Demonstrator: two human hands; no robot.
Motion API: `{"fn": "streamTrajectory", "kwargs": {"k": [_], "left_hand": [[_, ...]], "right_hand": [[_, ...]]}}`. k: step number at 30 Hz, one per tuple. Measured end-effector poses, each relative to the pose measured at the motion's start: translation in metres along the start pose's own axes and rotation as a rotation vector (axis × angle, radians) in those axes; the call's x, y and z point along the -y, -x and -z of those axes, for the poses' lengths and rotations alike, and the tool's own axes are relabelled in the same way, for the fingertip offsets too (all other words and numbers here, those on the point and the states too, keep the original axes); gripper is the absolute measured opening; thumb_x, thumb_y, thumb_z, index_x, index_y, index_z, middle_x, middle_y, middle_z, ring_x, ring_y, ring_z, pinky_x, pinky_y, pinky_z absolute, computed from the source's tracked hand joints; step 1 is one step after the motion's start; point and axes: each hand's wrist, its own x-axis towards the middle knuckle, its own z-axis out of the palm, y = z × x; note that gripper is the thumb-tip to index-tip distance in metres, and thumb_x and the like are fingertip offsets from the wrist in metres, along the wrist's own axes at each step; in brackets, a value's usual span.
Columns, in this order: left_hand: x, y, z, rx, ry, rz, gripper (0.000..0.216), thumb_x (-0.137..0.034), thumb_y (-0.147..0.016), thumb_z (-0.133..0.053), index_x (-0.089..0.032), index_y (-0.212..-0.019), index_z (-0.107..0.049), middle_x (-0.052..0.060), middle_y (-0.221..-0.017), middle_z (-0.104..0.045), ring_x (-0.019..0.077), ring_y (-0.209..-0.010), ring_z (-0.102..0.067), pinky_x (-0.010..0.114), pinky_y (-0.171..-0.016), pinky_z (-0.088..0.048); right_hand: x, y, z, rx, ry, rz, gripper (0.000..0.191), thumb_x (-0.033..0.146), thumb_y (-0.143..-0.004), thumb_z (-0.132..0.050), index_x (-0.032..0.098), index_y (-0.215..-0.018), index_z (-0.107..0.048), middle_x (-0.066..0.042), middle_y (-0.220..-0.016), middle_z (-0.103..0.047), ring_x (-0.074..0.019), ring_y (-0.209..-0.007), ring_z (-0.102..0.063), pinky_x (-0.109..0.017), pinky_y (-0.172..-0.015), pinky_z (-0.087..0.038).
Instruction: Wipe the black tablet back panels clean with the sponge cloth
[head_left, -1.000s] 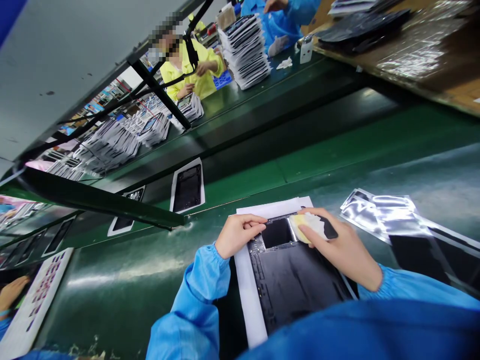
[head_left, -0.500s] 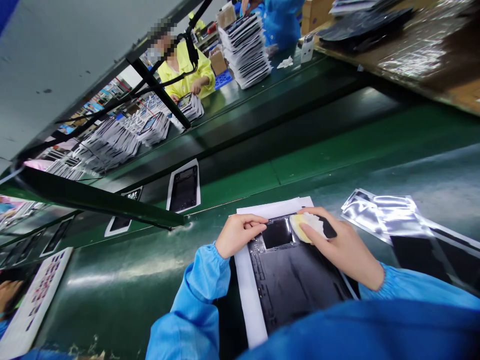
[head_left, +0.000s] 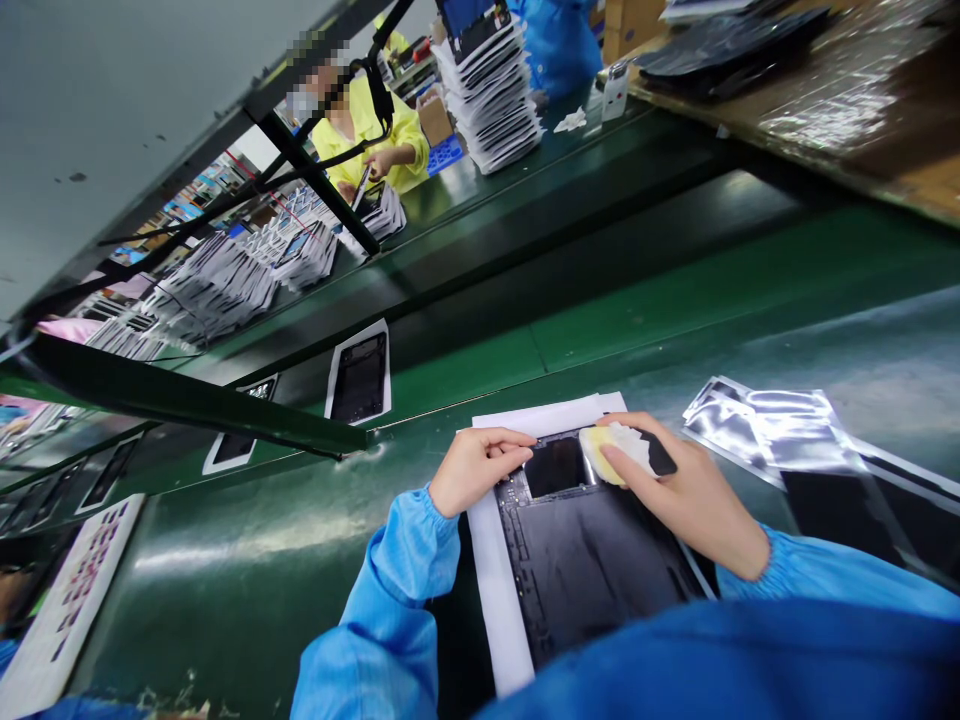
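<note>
A black flat panel lies on a white sheet on the green bench in front of me. My left hand is curled at the panel's far left corner, fingertips pressing its edge. My right hand presses a yellowish pad with white cloth onto the panel's far right corner, fingers laid over it. A square dark opening in the panel lies between the two hands. Both my sleeves are blue.
Silvery foil bags lie to the right. Panels on white sheets ride the dark conveyor belt beyond. Stacks of packed panels stand on the far bench, where a person in yellow and a person in blue work.
My hands have hardly shifted on the panel. The panels on the conveyor belt have moved left. The person in yellow has changed arm position.
</note>
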Motion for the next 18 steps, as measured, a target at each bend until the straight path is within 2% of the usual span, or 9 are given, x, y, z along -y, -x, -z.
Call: {"fn": "streamTrajectory", "kwargs": {"k": [5,11,18], "left_hand": [[-0.0011,0.0016,0.0009,0.014,-0.011,-0.006,0.025,-0.025,-0.075,-0.065,-0.013,-0.094,-0.076,0.003,-0.068,-0.069,0.0075,-0.052,-0.049,0.018,-0.052,-0.042],[0.0004,0.0016,0.0011,0.017,-0.008,0.008,0.026,-0.026,-0.075,-0.065,-0.013,-0.095,-0.075,0.003,-0.069,-0.069,0.0073,-0.052,-0.049,0.019,-0.052,-0.042],[0.0006,0.0018,0.0001,0.021,0.001,-0.006,0.024,-0.024,-0.076,-0.065,-0.013,-0.095,-0.076,0.001,-0.065,-0.066,0.0067,-0.051,-0.047,0.018,-0.052,-0.041]], "right_hand": [[0.0028,0.0005,0.0008,-0.003,0.011,0.006,0.028,0.043,-0.084,-0.048,0.024,-0.102,-0.057,0.0,-0.073,-0.072,-0.0197,-0.06,-0.065,-0.029,-0.052,-0.047],[0.0024,0.0,0.0015,-0.014,0.003,0.023,0.027,0.043,-0.084,-0.048,0.024,-0.101,-0.058,0.0,-0.076,-0.072,-0.0172,-0.052,-0.061,-0.03,-0.053,-0.048],[0.0006,0.0,0.0005,-0.007,0.003,0.018,0.028,0.043,-0.084,-0.049,0.023,-0.103,-0.058,0.001,-0.071,-0.071,-0.0149,-0.046,-0.056,-0.029,-0.05,-0.046]]}}
